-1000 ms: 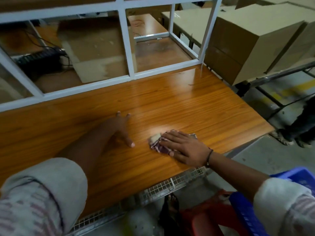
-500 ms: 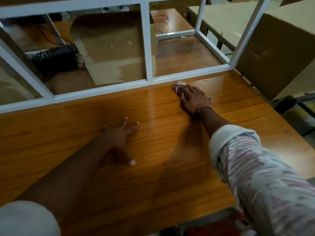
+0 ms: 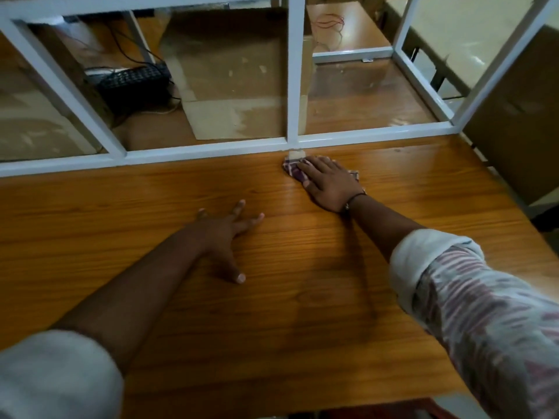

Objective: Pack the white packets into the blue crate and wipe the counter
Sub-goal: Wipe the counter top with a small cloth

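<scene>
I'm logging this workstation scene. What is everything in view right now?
counter: one, orange-brown wood, fills the foreground
cloth: one, checked purple and white, on the counter at the frame's base, under the right hand
frame: one, white metal, along the counter's far edge
keyboard: one, black, behind the frame, left
cardboard sheet: one, brown, behind the frame, centre
wires: red, far surface, top
carton: one, brown, right edge
left hand: spread flat on the counter
right hand: flat on the cloth
</scene>
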Motion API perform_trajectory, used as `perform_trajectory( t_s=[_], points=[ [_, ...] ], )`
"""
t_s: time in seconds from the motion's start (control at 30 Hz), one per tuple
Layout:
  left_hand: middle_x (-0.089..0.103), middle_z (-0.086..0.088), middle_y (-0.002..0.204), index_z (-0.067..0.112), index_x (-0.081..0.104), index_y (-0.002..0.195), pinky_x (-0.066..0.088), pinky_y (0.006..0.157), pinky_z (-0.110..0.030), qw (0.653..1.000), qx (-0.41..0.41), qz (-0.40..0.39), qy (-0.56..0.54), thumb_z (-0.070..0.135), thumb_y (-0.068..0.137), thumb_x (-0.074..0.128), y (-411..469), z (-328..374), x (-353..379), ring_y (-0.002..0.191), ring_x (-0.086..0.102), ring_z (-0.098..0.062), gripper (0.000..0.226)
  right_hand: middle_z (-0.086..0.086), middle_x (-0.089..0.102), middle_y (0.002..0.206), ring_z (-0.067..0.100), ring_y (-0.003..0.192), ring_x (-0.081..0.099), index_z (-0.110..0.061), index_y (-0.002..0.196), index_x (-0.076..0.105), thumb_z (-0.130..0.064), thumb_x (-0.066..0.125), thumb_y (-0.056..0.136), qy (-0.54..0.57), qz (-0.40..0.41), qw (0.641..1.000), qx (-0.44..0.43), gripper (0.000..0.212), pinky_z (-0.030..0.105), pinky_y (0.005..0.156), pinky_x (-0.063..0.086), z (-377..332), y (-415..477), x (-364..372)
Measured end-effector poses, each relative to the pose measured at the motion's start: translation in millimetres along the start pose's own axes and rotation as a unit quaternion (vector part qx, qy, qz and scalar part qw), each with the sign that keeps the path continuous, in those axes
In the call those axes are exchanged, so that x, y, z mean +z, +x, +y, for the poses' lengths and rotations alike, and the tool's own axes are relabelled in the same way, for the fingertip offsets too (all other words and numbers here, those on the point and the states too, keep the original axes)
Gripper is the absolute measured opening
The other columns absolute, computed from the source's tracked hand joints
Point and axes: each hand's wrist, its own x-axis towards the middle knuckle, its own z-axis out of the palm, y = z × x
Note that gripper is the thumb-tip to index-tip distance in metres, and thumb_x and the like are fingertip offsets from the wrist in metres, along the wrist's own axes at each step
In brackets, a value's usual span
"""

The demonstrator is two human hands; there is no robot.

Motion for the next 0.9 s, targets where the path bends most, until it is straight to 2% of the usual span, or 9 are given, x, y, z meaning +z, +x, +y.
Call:
perform_trajectory(
  t_s=[0.1,0.23,0.4,0.63,0.77,0.9],
  points=[
    [-0.041,0.001,0.157,0.056,-0.022,0.148,-0.004,0.115,-0.073,1.0,-0.028,-0.004,0.004,0.073,0.053,0.084,-2,7,-1,0.153,-0.011,-0.039,0.143,0.001,0.02,0.166,0.026,0.152,0.015,-0.031,0.159,0.023,-0.049,0.025,0.107,-0.002,-0.002,1.0,-0.009,0.055,0.042,0.122,0.009,-19,-19,3],
    [-0.035,0.005,0.16,0.064,-0.021,0.142,0.011,0.113,-0.076,0.998,-0.048,-0.019,-0.029,0.081,0.032,0.082,-10,10,3,0.149,-0.011,-0.051,0.151,-0.001,0.019,0.166,0.025,0.153,0.015,-0.032,0.158,0.022,-0.05,0.025,0.106,-0.002,-0.008,1.0,-0.018,0.055,0.043,0.124,0.011,-52,-57,13],
    [-0.029,-0.009,0.163,0.049,-0.019,0.152,0.008,0.116,-0.071,0.999,-0.04,-0.007,0.012,0.082,0.041,0.08,-41,11,29,0.15,-0.008,-0.049,0.152,-0.002,0.021,0.166,0.024,0.153,0.016,-0.032,0.158,0.024,-0.05,0.026,0.106,-0.009,0.003,1.0,-0.004,0.055,0.04,0.123,0.01,-102,-113,24],
    [-0.023,-0.011,0.165,0.038,-0.012,0.158,0.001,0.121,-0.061,0.999,-0.013,0.026,0.026,0.072,0.06,0.081,-100,-5,73,0.153,-0.006,-0.042,0.139,-0.002,0.02,0.166,0.022,0.154,0.013,-0.032,0.159,0.022,-0.052,0.022,0.103,0.0,0.004,0.999,0.036,0.06,0.041,0.125,0.008,-181,-172,41],
    [-0.026,-0.011,0.164,0.04,-0.014,0.157,0.005,0.121,-0.062,0.999,-0.031,0.014,-0.003,0.067,0.06,0.085,-125,-30,93,0.152,-0.007,-0.042,0.141,0.001,0.025,0.165,0.025,0.153,0.017,-0.029,0.158,0.027,-0.05,0.025,0.104,-0.001,0.019,1.0,0.018,0.057,0.042,0.125,0.011,-239,-202,56],
    [-0.028,-0.007,0.164,0.047,-0.014,0.154,0.011,0.12,-0.064,0.998,-0.055,0.011,-0.026,0.067,0.054,0.087,-134,-71,106,0.152,-0.007,-0.044,0.144,0.003,0.027,0.164,0.027,0.152,0.02,-0.028,0.157,0.029,-0.049,0.026,0.105,-0.001,0.024,0.999,-0.045,0.056,0.045,0.124,0.015,-287,-219,73]
  ],
)
